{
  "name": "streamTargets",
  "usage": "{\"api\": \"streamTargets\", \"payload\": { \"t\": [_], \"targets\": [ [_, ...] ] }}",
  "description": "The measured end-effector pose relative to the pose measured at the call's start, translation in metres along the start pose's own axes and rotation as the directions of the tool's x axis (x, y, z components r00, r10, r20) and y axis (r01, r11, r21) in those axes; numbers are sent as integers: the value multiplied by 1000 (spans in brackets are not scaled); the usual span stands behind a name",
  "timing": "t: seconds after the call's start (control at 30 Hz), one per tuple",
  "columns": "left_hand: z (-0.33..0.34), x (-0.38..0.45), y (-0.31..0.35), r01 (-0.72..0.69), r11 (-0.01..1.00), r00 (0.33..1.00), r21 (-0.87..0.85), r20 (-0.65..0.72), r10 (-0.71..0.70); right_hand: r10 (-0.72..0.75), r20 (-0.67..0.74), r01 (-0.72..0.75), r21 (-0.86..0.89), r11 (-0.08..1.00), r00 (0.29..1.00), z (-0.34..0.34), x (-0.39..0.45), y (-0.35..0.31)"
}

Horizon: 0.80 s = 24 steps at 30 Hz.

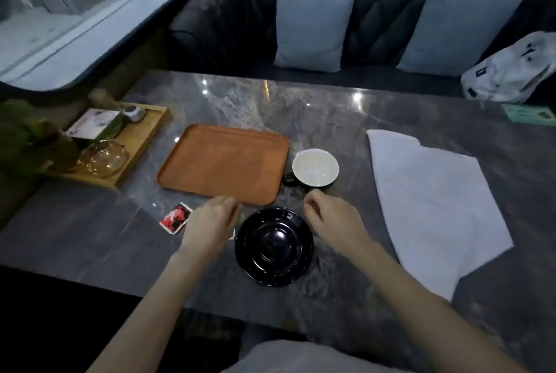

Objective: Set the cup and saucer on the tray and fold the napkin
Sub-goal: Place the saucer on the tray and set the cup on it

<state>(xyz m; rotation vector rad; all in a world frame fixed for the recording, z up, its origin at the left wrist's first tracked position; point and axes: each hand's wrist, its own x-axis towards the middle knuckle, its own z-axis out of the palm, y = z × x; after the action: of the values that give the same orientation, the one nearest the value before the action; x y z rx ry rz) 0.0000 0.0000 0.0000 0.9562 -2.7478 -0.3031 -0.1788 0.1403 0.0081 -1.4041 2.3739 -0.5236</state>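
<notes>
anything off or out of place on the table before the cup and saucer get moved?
Nothing spilled or broken. The saucer looks upside down, its foot ring facing up. The napkin lies unfolded and skewed to the table edge. A small red packet lies loose by the left hand.

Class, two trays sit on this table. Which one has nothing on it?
The orange tray at the centre is bare. The wooden tray at the left edge holds a box, a glass bowl and other items.
</notes>
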Motion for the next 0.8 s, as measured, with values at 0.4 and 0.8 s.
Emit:
{"api": "streamTargets", "payload": {
  "t": [0.4,0.8],
  "targets": [
    [69,-57,21,497,823,867,-275,135,-479,333,78,-339,345,875,940,71,-19,20],
    [55,-40,6,809,284,564,-515,541,-624,311,337,-451,518,727,889,55,-7,22]
  ]
}}
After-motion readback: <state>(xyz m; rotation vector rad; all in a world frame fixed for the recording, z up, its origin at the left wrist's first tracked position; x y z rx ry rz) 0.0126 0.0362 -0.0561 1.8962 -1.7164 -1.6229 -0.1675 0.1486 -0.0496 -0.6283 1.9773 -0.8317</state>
